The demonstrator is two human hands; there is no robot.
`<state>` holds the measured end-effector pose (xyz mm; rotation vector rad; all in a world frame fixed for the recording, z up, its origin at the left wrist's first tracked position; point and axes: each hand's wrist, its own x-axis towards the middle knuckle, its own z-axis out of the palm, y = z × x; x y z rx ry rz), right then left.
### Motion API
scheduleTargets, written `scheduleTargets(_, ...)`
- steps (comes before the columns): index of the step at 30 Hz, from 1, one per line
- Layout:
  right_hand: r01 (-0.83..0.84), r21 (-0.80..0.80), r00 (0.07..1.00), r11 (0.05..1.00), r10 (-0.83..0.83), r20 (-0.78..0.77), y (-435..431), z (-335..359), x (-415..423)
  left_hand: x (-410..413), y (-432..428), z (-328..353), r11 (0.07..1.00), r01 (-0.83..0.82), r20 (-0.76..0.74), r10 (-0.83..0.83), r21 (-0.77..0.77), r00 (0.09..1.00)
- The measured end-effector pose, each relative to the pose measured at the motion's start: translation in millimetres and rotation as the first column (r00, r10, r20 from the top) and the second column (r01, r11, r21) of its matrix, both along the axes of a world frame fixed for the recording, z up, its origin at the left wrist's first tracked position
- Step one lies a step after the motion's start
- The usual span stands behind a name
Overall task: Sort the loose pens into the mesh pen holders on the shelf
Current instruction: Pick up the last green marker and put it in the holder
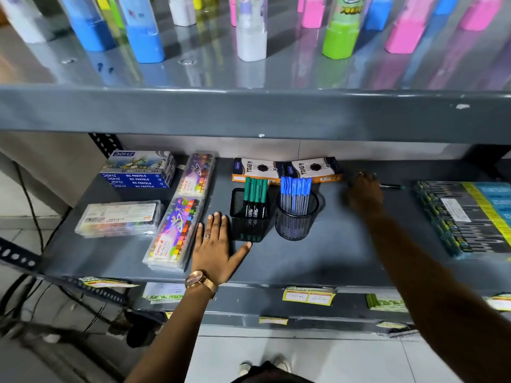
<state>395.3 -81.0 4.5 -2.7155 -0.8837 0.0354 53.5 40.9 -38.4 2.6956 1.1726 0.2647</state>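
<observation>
Two black mesh holders stand mid-shelf. The square holder (249,226) contains several green-capped markers (255,190). The round holder (294,221) to its right contains several blue-capped pens (296,186). My left hand (215,244) lies flat on the shelf, fingers spread, its thumb touching the square holder's front. My right hand (363,193) reaches far back on the right and is blurred. A loose dark pen with a green tip (392,186) lies on the shelf and sticks out from behind that hand; I cannot tell whether the fingers grip it.
Two brown pen boxes (287,170) lie behind the holders. Oil pastel boxes (177,230) and blue boxes (138,171) fill the left. Packs of stationery (467,217) lie at the right. The grey upper shelf (249,111) with coloured bottles overhangs closely.
</observation>
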Motion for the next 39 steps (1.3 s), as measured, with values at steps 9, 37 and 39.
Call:
scheduleTargets(9,-0.155,-0.219,0.974,0.963,0.185,0.128,-15,-3,6,0,0,-1,1.000,-0.003,-0.021,0.003,-0.003,1.000)
scheduleTargets(37,-0.372,0.667,0.858,0.645,0.513,-0.018,86,70,-206,-2,-1,2,1.000,-0.004,-0.003,0.004,-0.025,1.000)
scheduleTargets(39,-0.374,0.577,0.879,0.726,0.476,-0.029,87,66,-209,-2,0,2,1.000,0.001,-0.003,-0.001,-0.027,1.000)
